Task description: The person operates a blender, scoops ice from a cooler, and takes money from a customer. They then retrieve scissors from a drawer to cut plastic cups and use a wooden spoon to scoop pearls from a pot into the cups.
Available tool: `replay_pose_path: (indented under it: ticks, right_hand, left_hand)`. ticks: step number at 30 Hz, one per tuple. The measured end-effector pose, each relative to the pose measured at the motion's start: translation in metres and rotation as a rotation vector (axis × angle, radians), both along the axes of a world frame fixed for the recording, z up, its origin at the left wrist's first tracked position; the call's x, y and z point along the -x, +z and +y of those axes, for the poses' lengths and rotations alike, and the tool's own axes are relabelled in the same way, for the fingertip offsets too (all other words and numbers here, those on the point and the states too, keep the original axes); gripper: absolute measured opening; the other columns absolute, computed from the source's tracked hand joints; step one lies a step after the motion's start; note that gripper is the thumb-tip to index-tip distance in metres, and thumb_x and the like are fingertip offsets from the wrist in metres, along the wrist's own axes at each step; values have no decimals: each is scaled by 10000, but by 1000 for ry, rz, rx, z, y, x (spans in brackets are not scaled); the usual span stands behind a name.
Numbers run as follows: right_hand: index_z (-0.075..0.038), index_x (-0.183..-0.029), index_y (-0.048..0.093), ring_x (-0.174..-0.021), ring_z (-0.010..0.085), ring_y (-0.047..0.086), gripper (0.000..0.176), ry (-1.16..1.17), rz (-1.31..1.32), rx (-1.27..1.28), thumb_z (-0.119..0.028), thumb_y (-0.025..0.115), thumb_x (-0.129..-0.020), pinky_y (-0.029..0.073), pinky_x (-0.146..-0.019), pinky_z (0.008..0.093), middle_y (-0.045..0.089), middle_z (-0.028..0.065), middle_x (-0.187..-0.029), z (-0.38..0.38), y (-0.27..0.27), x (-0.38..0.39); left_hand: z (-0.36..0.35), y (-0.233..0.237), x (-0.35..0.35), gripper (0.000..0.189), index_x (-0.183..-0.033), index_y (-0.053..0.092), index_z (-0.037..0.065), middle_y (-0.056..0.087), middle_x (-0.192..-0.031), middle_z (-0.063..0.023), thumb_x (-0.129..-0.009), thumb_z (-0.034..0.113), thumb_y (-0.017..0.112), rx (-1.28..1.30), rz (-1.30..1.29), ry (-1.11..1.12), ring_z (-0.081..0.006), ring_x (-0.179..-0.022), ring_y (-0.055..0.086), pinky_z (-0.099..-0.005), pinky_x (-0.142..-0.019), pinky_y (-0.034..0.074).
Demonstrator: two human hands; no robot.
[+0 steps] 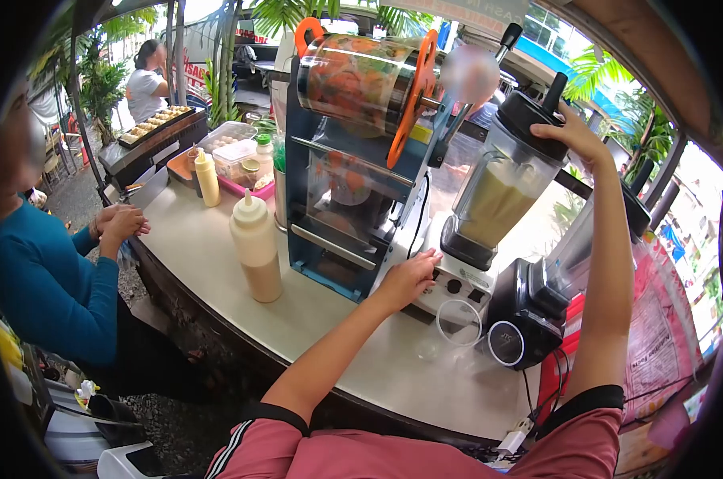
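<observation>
Daylight surrounds a pale counter (pixel 209 247), where the right hand (pixel 573 137) lies open over the black lid (pixel 521 112), and the left hand (pixel 409 283) touches the white base (pixel 477 276) — whether it grips a control, I cannot tell. Steady downward pressure on the lid and light fingertips below would probably serve best — the blender jar (pixel 497 195) is just under the right fingers, above and right of the left ones.

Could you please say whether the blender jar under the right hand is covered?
Covered: the black lid sits on top, under the right hand.
</observation>
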State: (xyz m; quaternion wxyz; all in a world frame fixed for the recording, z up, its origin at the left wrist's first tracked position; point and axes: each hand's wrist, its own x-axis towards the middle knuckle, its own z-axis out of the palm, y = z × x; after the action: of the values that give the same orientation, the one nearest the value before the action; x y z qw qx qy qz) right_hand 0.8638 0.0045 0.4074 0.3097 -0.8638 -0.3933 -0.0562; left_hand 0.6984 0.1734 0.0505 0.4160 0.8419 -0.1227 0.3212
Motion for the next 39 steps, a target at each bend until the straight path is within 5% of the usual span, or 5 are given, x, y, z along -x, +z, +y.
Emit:
replay_pose_path:
  ticks: [11, 17, 22, 30, 39]
  right_hand:
    - [-98, -1419, 390, -1218, 217, 449, 922, 73, -33, 160, -541, 748, -694, 322, -1041, 325, 497, 105, -1328, -2, -4, -26]
    - [-46, -1465, 276, -1367, 322, 330, 983, -46, -333, -267, -698, 568, -790, 252, -1109, 390, 357, 231, -1457, -24, -32, 10]
    - [-33, -1214, 565, -1104, 252, 556, 472, -143, -493, -269, -309, 677, -847, 425, -933, 360, 591, 153, -1182, -98, -100, 111]
    - [-79, -1422, 316, -1316, 432, 323, 1059, -127, -74, 422, -472, 842, -591, 327, -1067, 480, 318, 274, -1422, -152, -259, 173]
    - [-84, -1361, 399, -1103, 337, 425, 846, -372, -40, 120, -189, 793, -620, 379, -958, 433, 463, 200, -1229, -142, -279, 198]
  left_hand:
    - [0, -13, -5, 457, -1233, 543, 86, 507, -1353, -106, -794, 55, 665, -2, -19, 11, -294, -1258, 474, -381, -898, 468]
    - [3, -13, -5, 206, -763, 476, 40, 514, -1356, -62, -773, 60, 681, -262, -185, 37, -275, -1310, 427, -380, -892, 487]
    - [-12, -7, 32, 291, -962, 541, 47, 439, -1391, -197, -784, 173, 734, -59, -190, 46, -369, -1315, 387, -428, -1057, 339]
    - [-80, -90, 64, 893, -1307, 399, -1, 502, -1274, -222, -636, 371, 858, 220, 277, -90, -341, -1202, 491, -410, -1021, 387]
    - [-69, -84, 101, 928, -1421, 353, 63, 506, -1224, -111, -661, 251, 852, 816, 454, -552, -233, -1090, 556, -346, -914, 469]
